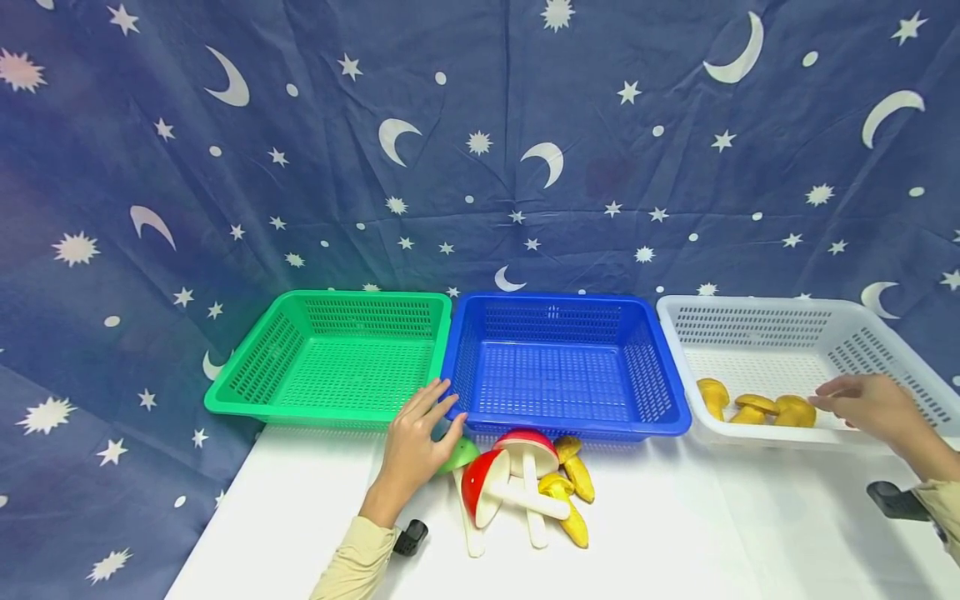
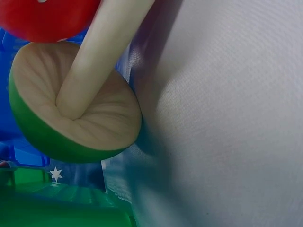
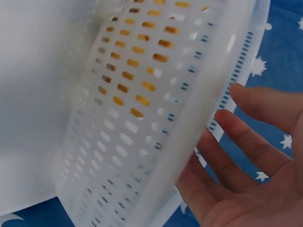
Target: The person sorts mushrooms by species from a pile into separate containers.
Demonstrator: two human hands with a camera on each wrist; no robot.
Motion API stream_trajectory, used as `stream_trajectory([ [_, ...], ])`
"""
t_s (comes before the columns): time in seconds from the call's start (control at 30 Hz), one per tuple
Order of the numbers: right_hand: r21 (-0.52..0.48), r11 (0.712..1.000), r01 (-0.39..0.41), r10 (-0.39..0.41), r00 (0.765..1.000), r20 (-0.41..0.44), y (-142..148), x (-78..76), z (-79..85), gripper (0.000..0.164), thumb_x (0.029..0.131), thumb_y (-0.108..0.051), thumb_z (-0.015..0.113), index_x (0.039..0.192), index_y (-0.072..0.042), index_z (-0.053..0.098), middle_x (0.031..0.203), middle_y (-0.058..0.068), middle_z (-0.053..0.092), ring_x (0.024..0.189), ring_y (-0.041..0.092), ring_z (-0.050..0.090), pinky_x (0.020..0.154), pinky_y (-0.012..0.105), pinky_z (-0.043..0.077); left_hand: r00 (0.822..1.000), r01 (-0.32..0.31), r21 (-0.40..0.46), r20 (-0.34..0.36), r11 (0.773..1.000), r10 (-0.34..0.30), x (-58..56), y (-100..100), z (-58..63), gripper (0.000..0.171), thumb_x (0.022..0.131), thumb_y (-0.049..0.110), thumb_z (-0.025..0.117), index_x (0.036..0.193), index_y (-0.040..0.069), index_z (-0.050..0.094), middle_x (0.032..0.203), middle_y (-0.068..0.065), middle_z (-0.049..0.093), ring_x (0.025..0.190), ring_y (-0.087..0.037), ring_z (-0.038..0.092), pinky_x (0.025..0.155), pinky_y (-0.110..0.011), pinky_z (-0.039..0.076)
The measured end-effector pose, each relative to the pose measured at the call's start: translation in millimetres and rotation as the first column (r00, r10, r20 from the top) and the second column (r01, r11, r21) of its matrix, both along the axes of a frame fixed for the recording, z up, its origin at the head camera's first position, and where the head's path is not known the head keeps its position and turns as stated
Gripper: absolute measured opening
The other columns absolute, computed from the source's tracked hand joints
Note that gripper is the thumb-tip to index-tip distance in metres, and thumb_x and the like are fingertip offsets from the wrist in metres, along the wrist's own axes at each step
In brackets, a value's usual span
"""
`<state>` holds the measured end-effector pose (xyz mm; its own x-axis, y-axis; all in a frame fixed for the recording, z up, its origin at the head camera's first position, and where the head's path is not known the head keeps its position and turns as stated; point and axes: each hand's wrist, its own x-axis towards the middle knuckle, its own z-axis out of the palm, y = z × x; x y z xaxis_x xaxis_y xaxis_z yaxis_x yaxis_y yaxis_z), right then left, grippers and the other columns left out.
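Note:
My left hand [image 1: 416,446] is spread beside a green-capped toy mushroom [image 1: 460,455], fingers reaching toward the rims of the green and blue baskets. Whether it touches the cap is unclear. In the left wrist view the green mushroom [image 2: 78,127] shows its pale underside and stem, with no hand visible. My right hand [image 1: 873,406] is over the front of the white basket [image 1: 757,433], fingers loosely bent and holding nothing. Three yellow mushrooms [image 1: 795,412] lie inside near that hand. From the right wrist, the hand [image 3: 251,161] appears by the basket's rim [image 3: 208,109].
Two red-capped mushrooms [image 1: 528,450] and two yellow ones [image 1: 577,475] lie piled beside the green one on the white table [image 1: 660,533]. Behind them stand a green basket [image 1: 360,383] and a blue basket [image 1: 551,375]. A star-patterned cloth [image 1: 465,108] hangs at the back.

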<state>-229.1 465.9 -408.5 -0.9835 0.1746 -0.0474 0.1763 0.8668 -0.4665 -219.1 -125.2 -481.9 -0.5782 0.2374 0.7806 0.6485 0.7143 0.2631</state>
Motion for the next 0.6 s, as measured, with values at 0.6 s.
stream_trajectory([
  [0.6,0.065,0.991,-0.121,0.130,0.975,-0.180,-44.2,29.6,29.4,0.037,0.081,-0.019,0.073,0.095,0.013,0.063,0.085,0.030,0.064,0.072,0.044,0.063,0.053,0.047,0.052,1.000,-0.009,0.000,0.009,1.000,0.009,1.0,-0.1,-0.4,0.030,0.082,0.023,0.066,0.100,0.000,0.073,0.118,-0.017,0.064,0.114,-0.035,0.058,0.096,-0.048,0.046],
])
